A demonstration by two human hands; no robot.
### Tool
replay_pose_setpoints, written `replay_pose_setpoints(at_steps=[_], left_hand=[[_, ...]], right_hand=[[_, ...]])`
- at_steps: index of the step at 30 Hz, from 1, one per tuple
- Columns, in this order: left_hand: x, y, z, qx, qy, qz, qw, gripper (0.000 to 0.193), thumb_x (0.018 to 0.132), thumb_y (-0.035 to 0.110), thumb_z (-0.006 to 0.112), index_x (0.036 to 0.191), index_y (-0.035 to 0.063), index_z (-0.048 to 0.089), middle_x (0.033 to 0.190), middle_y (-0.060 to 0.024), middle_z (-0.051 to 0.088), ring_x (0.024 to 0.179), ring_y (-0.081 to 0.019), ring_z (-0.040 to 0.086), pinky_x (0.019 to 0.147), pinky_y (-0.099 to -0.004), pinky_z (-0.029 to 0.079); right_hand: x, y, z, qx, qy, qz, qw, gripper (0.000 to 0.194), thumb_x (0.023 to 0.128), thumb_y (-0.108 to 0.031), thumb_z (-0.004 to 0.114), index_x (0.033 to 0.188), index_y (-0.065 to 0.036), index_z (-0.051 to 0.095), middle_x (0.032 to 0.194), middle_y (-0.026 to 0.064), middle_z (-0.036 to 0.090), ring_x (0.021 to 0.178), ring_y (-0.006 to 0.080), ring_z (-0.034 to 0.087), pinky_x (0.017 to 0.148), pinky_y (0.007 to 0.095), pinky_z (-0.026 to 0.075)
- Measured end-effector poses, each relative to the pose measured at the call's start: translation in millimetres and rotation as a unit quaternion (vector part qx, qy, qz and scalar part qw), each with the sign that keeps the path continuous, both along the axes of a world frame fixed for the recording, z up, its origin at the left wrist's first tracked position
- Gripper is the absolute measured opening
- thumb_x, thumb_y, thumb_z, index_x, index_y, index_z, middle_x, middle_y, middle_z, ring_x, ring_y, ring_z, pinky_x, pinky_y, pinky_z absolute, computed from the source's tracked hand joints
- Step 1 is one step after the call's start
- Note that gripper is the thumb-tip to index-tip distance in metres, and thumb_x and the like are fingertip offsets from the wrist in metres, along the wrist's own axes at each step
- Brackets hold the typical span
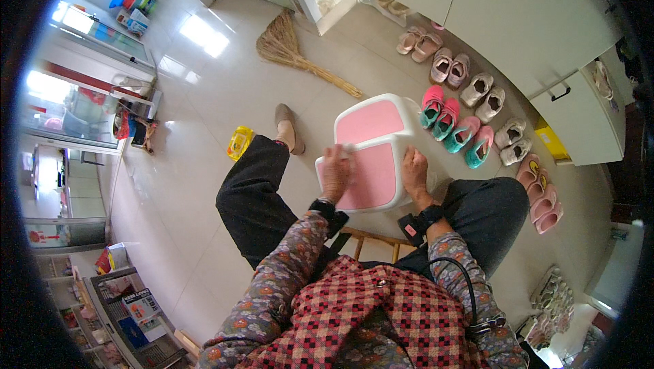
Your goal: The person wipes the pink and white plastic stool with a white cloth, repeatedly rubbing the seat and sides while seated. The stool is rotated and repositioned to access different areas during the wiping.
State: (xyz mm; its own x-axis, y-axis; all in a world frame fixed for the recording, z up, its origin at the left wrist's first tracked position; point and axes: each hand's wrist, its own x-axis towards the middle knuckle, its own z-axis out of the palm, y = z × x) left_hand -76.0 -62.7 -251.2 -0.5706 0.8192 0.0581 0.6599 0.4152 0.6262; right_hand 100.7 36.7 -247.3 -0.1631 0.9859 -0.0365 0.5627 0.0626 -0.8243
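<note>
A white plastic two-step stool [364,208] with pink step pads stands on the floor between my knees. My left hand [335,174] is over the left part of its nearer step, fingers curled around a small white wipe [348,150]. The wipe is blurred and mostly covered by the fingers. On the opposite side, my right hand [415,169] grips the stool's right edge, with its fingertips partly hidden. A yellow pack of wet wipes [240,143] lies on the tiles beside my left leg.
A straw broom [301,54] lies beyond the stool. Several pairs of shoes, including pink and green sneakers [440,113] and pink slippers [546,209], line the right side below a pale cabinet [500,26]. A wooden chair [359,246] is under me. Metal shelving [138,313] stands at lower left.
</note>
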Motion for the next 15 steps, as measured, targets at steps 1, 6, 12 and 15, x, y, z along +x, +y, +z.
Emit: replay_pose_setpoints(at_steps=[1, 6, 12, 15], left_hand=[[-20.4, -10.7, -17.8, -0.018, 0.077, 0.015, 0.997, 0.023, 0.075, 0.008, 0.060, 0.096, 0.0043, 0.052, 0.092, -0.0139, 0.055, 0.089, -0.0317, 0.051, 0.079, -0.0412, 0.045], [-74.8, -82.2, -91.0, -0.096, -0.173, 0.228, 0.953, 0.022, 0.075, 0.008, 0.060, 0.095, 0.0003, 0.059, 0.086, -0.0171, 0.064, 0.079, -0.0295, 0.062, 0.072, -0.0394, 0.049], [-78.2, -54.1, -71.3, 0.061, -0.229, 0.248, 0.939, 0.021, 0.082, 0.006, 0.053, 0.102, 0.0004, 0.057, 0.086, -0.0105, 0.062, 0.071, -0.0194, 0.060, 0.064, -0.0337, 0.050], [-74.7, -48.0, -53.7, 0.009, -0.242, 0.201, 0.949, 0.015, 0.085, 0.006, 0.051, 0.097, 0.0009, 0.058, 0.087, -0.0087, 0.064, 0.073, -0.0185, 0.061, 0.065, -0.0320, 0.050]], right_hand=[[0.2, 0.0, -1.4, 0.013, 0.001, 0.002, 1.000, 0.043, 0.097, -0.028, 0.035, 0.087, 0.006, 0.060, 0.083, 0.0299, 0.060, 0.081, 0.0474, 0.056, 0.074, 0.0524, 0.043], [0.9, -0.1, 0.2, -0.016, 0.015, 0.001, 1.000, 0.041, 0.097, -0.026, 0.036, 0.087, 0.006, 0.059, 0.085, 0.0301, 0.060, 0.083, 0.0474, 0.055, 0.076, 0.0523, 0.043], [0.6, -0.5, 6.6, -0.007, 0.012, -0.004, 1.000, 0.042, 0.097, -0.027, 0.035, 0.086, 0.006, 0.060, 0.084, 0.0296, 0.060, 0.082, 0.0470, 0.056, 0.075, 0.0518, 0.043], [0.1, -1.4, 7.1, -0.028, 0.022, -0.010, 0.999, 0.042, 0.096, -0.026, 0.035, 0.085, 0.006, 0.060, 0.085, 0.0290, 0.061, 0.083, 0.0463, 0.056, 0.076, 0.0509, 0.043]])
